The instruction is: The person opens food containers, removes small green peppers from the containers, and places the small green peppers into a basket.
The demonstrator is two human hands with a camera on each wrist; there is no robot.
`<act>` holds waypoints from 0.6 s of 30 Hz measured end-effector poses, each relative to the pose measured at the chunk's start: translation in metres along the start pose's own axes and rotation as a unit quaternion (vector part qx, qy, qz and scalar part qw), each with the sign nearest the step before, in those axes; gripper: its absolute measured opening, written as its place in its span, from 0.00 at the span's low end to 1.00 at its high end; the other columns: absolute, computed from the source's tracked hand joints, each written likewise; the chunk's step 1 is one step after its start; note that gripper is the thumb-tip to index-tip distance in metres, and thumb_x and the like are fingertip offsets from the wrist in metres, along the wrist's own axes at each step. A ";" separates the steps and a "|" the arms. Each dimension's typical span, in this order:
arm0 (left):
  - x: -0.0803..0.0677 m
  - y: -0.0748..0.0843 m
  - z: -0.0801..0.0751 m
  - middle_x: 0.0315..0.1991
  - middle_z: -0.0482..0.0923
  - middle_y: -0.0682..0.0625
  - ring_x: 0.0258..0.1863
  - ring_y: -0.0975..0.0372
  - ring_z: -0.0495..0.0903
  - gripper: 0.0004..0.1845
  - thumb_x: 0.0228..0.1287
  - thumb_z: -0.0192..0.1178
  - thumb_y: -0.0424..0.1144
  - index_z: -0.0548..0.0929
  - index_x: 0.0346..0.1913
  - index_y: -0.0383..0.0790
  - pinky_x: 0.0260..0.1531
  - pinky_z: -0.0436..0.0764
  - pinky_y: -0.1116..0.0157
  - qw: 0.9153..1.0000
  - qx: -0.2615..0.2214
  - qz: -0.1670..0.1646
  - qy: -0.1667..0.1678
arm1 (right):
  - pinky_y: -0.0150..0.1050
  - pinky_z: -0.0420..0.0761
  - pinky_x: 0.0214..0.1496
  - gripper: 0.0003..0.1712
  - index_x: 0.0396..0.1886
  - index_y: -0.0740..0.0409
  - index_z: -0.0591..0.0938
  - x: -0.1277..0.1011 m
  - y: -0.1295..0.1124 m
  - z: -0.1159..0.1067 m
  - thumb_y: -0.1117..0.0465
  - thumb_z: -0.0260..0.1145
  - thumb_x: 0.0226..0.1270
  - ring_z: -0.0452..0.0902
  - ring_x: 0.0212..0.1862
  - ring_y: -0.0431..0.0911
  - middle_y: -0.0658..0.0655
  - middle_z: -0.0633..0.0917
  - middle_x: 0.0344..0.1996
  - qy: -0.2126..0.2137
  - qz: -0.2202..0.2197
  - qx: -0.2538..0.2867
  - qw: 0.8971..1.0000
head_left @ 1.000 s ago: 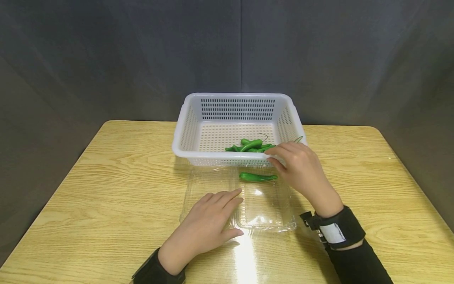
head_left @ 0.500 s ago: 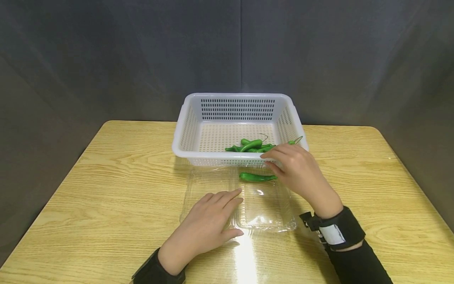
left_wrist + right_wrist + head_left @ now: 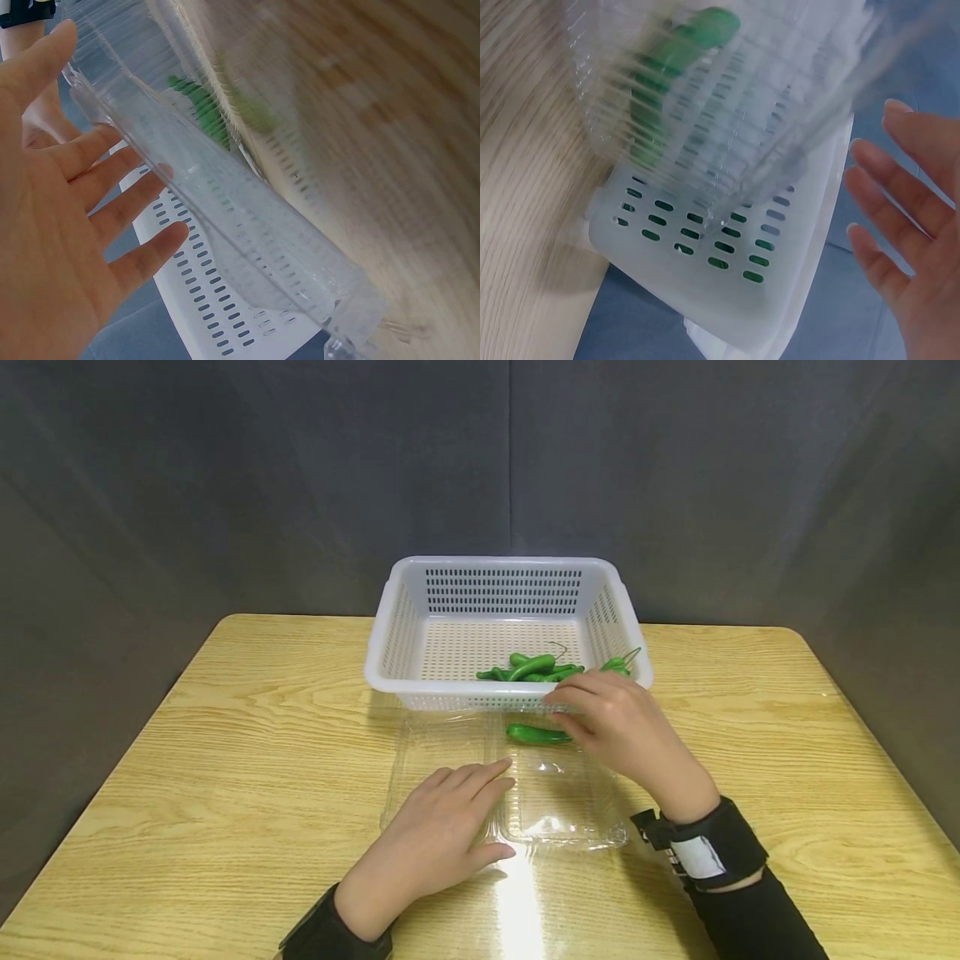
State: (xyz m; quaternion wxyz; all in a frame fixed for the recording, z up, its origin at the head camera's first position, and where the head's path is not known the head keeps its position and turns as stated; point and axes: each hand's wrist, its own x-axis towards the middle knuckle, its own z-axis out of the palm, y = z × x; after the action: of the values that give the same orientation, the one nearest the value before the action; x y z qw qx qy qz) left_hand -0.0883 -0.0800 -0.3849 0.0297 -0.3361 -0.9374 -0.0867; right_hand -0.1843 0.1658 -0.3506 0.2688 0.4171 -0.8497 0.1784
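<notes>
My left hand (image 3: 435, 827) rests with fingers extended on the clear hinged plastic box (image 3: 555, 802), near the fold between its two halves. In the left wrist view the fingertips touch the box's edge. One green chili pepper (image 3: 536, 734) lies at the far end of the box's right half. Above that end and in front of the basket hovers my right hand (image 3: 626, 727), holding nothing. The right wrist view shows its fingers (image 3: 900, 187) loosely bent and apart. Several more green peppers (image 3: 528, 670) lie in the white basket (image 3: 382, 643); my right hand partly hides that corner.
The slotted basket stands at the back of the wooden table (image 3: 225, 760), right behind the plastic box. A dark grey curtain (image 3: 300, 485) hangs behind the table. Black bands circle both wrists.
My right hand has shifted left and slightly toward me from the basket's front rim, showing more of the peppers in the right corner. The left hand stays still.
</notes>
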 end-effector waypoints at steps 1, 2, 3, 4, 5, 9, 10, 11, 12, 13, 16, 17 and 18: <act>0.000 0.000 0.000 0.74 0.61 0.51 0.68 0.56 0.67 0.40 0.63 0.61 0.65 0.71 0.70 0.43 0.65 0.70 0.50 1.000 0.000 0.000 0.000 | 0.44 0.82 0.45 0.13 0.38 0.57 0.88 0.000 0.000 0.000 0.65 0.79 0.52 0.83 0.39 0.48 0.51 0.87 0.36 -0.002 0.000 0.003 1.000; 0.000 0.000 0.000 0.74 0.61 0.51 0.68 0.56 0.67 0.40 0.63 0.61 0.65 0.71 0.70 0.43 0.65 0.70 0.50 1.000 0.000 0.000 0.000 | 0.44 0.81 0.45 0.13 0.38 0.57 0.88 0.001 -0.001 0.001 0.64 0.79 0.52 0.83 0.39 0.48 0.51 0.87 0.36 -0.005 -0.001 0.007 1.000; 0.000 0.000 0.000 0.74 0.61 0.51 0.68 0.56 0.67 0.40 0.62 0.61 0.65 0.72 0.70 0.43 0.64 0.70 0.50 1.000 0.001 0.000 0.000 | 0.44 0.82 0.45 0.13 0.38 0.57 0.88 0.001 -0.001 0.002 0.64 0.79 0.52 0.83 0.39 0.48 0.50 0.87 0.36 -0.008 -0.001 0.009 1.000; 0.000 0.000 0.000 0.74 0.61 0.51 0.68 0.56 0.67 0.40 0.62 0.61 0.65 0.72 0.70 0.43 0.64 0.70 0.50 1.000 0.002 0.000 0.001 | 0.43 0.81 0.45 0.12 0.38 0.56 0.88 0.001 -0.002 0.002 0.63 0.79 0.52 0.83 0.39 0.48 0.50 0.87 0.36 -0.011 -0.001 0.011 1.000; 0.000 0.000 0.000 0.74 0.61 0.51 0.68 0.56 0.67 0.40 0.62 0.61 0.65 0.72 0.70 0.43 0.64 0.71 0.50 1.000 0.002 0.000 0.002 | 0.43 0.82 0.45 0.12 0.38 0.56 0.88 0.001 -0.002 0.003 0.63 0.79 0.52 0.83 0.39 0.48 0.50 0.87 0.35 -0.012 -0.001 0.012 1.000; 0.000 0.000 0.001 0.74 0.62 0.50 0.68 0.55 0.67 0.40 0.62 0.61 0.65 0.72 0.69 0.43 0.64 0.71 0.50 1.000 0.006 0.002 0.004 | 0.43 0.82 0.45 0.12 0.38 0.55 0.88 0.001 -0.004 0.005 0.63 0.79 0.53 0.83 0.39 0.47 0.49 0.87 0.35 -0.024 0.003 0.012 1.000; 0.000 0.000 0.001 0.74 0.62 0.50 0.68 0.55 0.67 0.40 0.62 0.61 0.65 0.72 0.69 0.43 0.64 0.71 0.51 1.000 0.007 0.002 0.004 | 0.43 0.82 0.45 0.12 0.38 0.55 0.88 0.001 -0.004 0.005 0.62 0.79 0.53 0.83 0.39 0.47 0.49 0.87 0.35 -0.028 0.005 0.012 1.000; 0.000 0.000 0.001 0.74 0.62 0.50 0.68 0.55 0.67 0.40 0.62 0.61 0.65 0.72 0.69 0.42 0.64 0.71 0.51 1.000 0.009 0.002 0.004 | 0.43 0.82 0.45 0.12 0.38 0.55 0.88 0.001 -0.004 0.005 0.62 0.79 0.53 0.83 0.40 0.47 0.49 0.87 0.35 -0.032 0.006 0.012 0.999; 0.000 0.000 0.001 0.74 0.62 0.50 0.68 0.55 0.67 0.40 0.62 0.61 0.65 0.72 0.69 0.42 0.64 0.71 0.51 1.000 0.010 0.003 0.005 | 0.43 0.83 0.45 0.11 0.38 0.55 0.88 0.001 -0.004 0.005 0.62 0.79 0.54 0.83 0.40 0.47 0.49 0.87 0.35 -0.038 0.008 0.013 0.999; 0.000 0.000 0.001 0.74 0.62 0.50 0.68 0.56 0.67 0.40 0.62 0.61 0.65 0.72 0.69 0.43 0.64 0.71 0.51 1.000 0.011 0.002 0.005 | 0.43 0.83 0.44 0.12 0.38 0.55 0.88 0.000 -0.003 0.005 0.62 0.79 0.54 0.83 0.39 0.46 0.49 0.87 0.35 -0.042 0.008 0.014 0.999; 0.000 0.000 0.000 0.74 0.62 0.51 0.68 0.56 0.67 0.40 0.62 0.61 0.65 0.72 0.69 0.43 0.64 0.71 0.51 1.000 0.012 0.002 0.004 | 0.42 0.83 0.43 0.12 0.39 0.55 0.88 0.000 -0.003 0.005 0.63 0.78 0.54 0.83 0.39 0.45 0.48 0.87 0.35 -0.052 0.009 0.020 0.998; 0.001 0.000 0.000 0.74 0.62 0.51 0.68 0.56 0.67 0.40 0.62 0.61 0.65 0.72 0.69 0.43 0.64 0.71 0.51 1.000 0.012 0.002 0.003 | 0.42 0.83 0.43 0.12 0.39 0.55 0.88 0.000 -0.003 0.006 0.63 0.78 0.54 0.83 0.39 0.45 0.48 0.87 0.35 -0.054 0.009 0.021 0.998; 0.001 0.000 0.000 0.74 0.62 0.51 0.68 0.56 0.67 0.40 0.62 0.61 0.65 0.72 0.70 0.43 0.64 0.71 0.51 1.000 0.012 0.002 0.003 | 0.42 0.83 0.42 0.12 0.40 0.55 0.89 0.000 -0.003 0.006 0.63 0.78 0.54 0.83 0.39 0.45 0.49 0.87 0.35 -0.056 0.009 0.023 0.998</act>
State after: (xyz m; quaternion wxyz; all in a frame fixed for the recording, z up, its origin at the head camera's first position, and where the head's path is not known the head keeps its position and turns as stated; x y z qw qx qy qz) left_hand -0.0888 -0.0795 -0.3852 0.0368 -0.3375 -0.9375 -0.0769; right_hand -0.1835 0.1608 -0.3552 0.2095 0.4245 -0.8630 0.1764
